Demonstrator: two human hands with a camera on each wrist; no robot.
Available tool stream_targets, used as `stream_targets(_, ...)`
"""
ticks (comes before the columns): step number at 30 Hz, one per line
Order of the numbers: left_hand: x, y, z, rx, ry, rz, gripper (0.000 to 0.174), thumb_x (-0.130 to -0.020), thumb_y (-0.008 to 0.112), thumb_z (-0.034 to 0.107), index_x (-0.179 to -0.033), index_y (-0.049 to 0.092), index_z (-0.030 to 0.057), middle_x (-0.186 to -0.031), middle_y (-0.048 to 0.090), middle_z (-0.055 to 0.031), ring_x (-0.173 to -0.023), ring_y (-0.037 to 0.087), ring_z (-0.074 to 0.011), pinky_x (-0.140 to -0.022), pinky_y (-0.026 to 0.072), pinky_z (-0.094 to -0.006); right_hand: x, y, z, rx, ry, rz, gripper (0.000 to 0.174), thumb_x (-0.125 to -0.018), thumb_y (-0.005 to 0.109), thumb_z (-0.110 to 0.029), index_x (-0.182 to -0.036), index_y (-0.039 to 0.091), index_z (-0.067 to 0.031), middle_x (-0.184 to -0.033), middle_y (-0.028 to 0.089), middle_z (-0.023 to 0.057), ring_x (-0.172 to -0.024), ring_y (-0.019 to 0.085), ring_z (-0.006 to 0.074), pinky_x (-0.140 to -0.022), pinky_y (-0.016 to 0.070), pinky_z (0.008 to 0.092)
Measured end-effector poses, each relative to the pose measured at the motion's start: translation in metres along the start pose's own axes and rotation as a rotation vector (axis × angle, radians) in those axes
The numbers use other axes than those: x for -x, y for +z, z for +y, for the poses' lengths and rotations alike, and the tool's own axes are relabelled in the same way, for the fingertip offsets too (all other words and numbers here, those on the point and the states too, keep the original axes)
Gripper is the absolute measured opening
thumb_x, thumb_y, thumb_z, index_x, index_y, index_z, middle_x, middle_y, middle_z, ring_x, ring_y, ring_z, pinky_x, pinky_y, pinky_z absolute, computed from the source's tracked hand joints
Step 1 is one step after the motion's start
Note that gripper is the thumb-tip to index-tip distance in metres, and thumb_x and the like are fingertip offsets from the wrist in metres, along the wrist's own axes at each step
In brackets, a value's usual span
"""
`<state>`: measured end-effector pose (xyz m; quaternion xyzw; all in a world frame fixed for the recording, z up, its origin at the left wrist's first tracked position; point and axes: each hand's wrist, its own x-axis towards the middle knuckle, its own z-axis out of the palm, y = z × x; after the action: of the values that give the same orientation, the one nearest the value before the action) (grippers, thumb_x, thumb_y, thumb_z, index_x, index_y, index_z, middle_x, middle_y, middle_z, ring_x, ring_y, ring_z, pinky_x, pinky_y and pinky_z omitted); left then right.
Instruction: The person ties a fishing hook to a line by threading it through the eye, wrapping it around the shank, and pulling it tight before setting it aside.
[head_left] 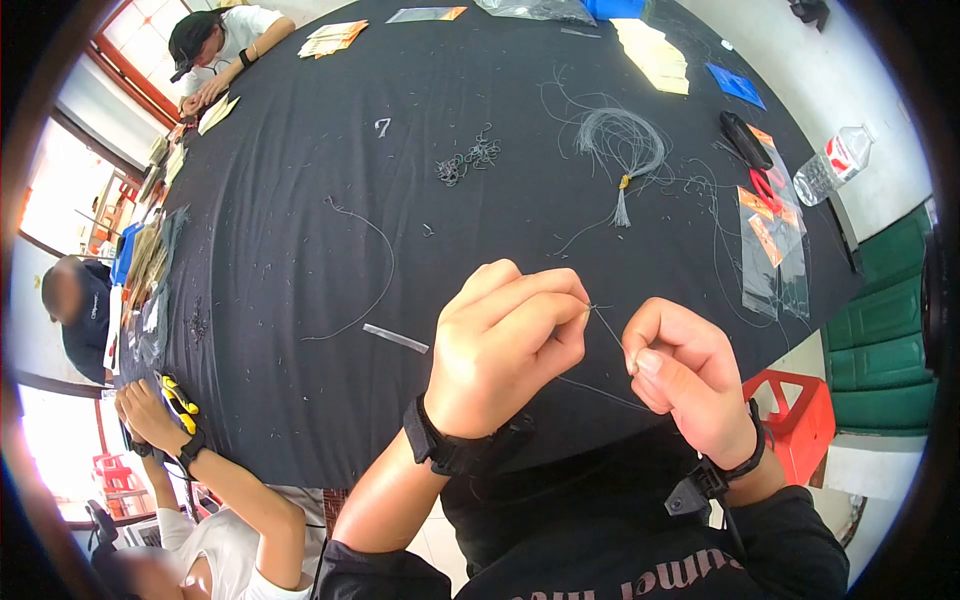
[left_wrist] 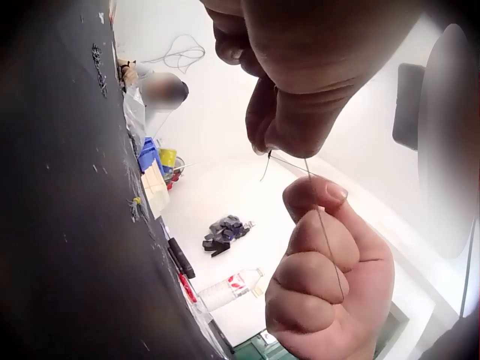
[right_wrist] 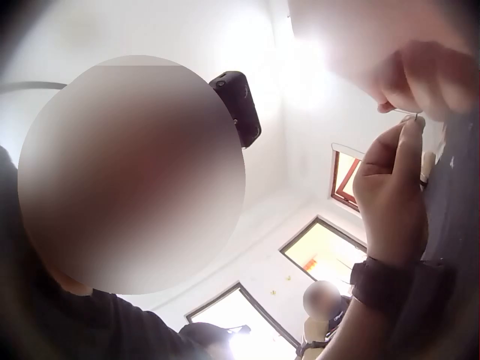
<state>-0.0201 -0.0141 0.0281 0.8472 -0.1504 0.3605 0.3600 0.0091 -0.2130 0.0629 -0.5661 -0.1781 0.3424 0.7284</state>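
My left hand (head_left: pixel 510 335) pinches a small dark fishing hook (left_wrist: pixel 270 154) between thumb and forefinger; most of it is hidden by the fingertips. A thin fishing line (head_left: pixel 608 327) runs tight from there to my right hand (head_left: pixel 690 375), which pinches it between thumb and curled forefinger. Another stretch of the line (left_wrist: pixel 324 232) hangs across the right hand's curled fingers in the left wrist view. Both hands are held up over the table's near edge, close together. Beyond them lie a pile of dark hooks (head_left: pixel 470 157) and a bundle of clear line (head_left: pixel 625 140).
On the black-covered table (head_left: pixel 290 250) lie a loose line (head_left: pixel 390 265), a clear strip (head_left: pixel 396 338), red scissors (head_left: pixel 766 188) and plastic packets (head_left: pixel 770 275). A water bottle (head_left: pixel 835 165) stands at the right. Other people sit along the left side, one near yellow-black pliers (head_left: pixel 180 402).
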Motion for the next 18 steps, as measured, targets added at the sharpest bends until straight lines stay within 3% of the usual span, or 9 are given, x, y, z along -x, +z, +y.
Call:
stream_targets(5,-0.001,-0.002,0.003,0.001,0.009,-0.004,0.024,-0.061,0.075,-0.007,-0.077,0.066,0.0083,-0.083,0.071,-0.0007,-0.061,0.054,-0.0147,-0.058,0.0463,-0.0259,-0.003,-0.002,0.008,0.307,-0.157,0.096,0.031,-0.097,0.061,-0.011,-0.071,0.045,-0.0057,-0.067,0.038,-0.0067,-0.060,0.030,0.0000,-0.051,0.0246,0.0211)
stream_targets(8,-0.001,0.000,0.003,-0.007,0.024,0.007,0.024,-0.060,0.075,-0.007,-0.076,0.066,0.0083,-0.083,0.071,-0.0007,-0.061,0.054,-0.0144,-0.057,0.0459,-0.0256,-0.006,-0.004,0.016,0.343,-0.177,0.184,0.038,-0.098,0.060,-0.014,-0.066,0.041,-0.0066,-0.062,0.035,-0.0079,-0.059,0.029,0.0005,-0.050,0.0237,0.0225)
stream_targets(14,-0.001,-0.002,0.002,-0.039,0.030,0.030,0.024,-0.060,0.074,-0.007,-0.076,0.066,0.0084,-0.083,0.071,-0.0007,-0.061,0.053,-0.0138,-0.056,0.0453,-0.0248,-0.008,-0.004,0.015,0.335,-0.098,0.247,0.032,-0.099,0.058,-0.013,-0.071,0.044,-0.0062,-0.063,0.036,-0.0075,-0.058,0.029,0.0007,-0.050,0.0238,0.0218)
stream_targets(18,-0.001,-0.001,0.000,-0.050,0.030,0.044,0.024,-0.060,0.074,-0.007,-0.076,0.066,0.0084,-0.083,0.072,-0.0007,-0.061,0.053,-0.0137,-0.056,0.0453,-0.0248,-0.007,0.001,0.010,0.275,-0.090,0.278,0.019,-0.098,0.058,-0.010,-0.081,0.056,-0.0034,-0.064,0.041,-0.0070,-0.056,0.031,0.0001,-0.050,0.0247,0.0208)
